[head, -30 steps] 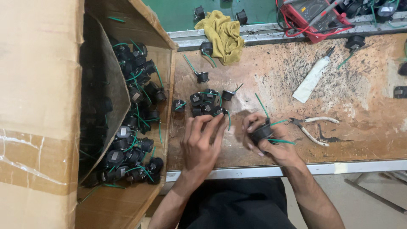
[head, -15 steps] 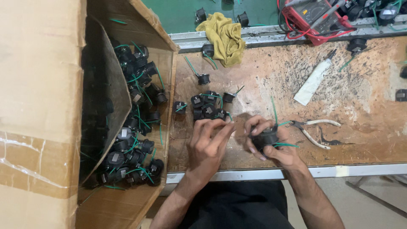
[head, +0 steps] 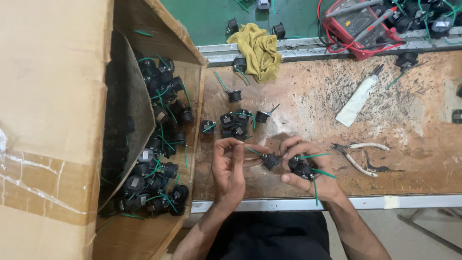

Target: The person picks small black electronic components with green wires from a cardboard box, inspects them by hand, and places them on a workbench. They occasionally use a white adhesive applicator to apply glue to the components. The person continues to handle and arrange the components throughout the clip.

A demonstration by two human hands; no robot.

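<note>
Now left hand (head: 230, 166) pinches wired black socket (head: 270, 161); right hand (head: 308, 169) grip clenched on black sockets (head: 302, 168).

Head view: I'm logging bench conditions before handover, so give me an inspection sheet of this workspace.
Surface: worn brown bench top, scuffed.
Job's things: black part with green wire pinched by left hand; right hand grips several more.
Clutter: loose parts pile, pliers, white tube, yellow rag.
Grippers: both hands closed on parts.
Cables: red leads on meter.
Surroundings: cardboard box full of the same parts.
</note>
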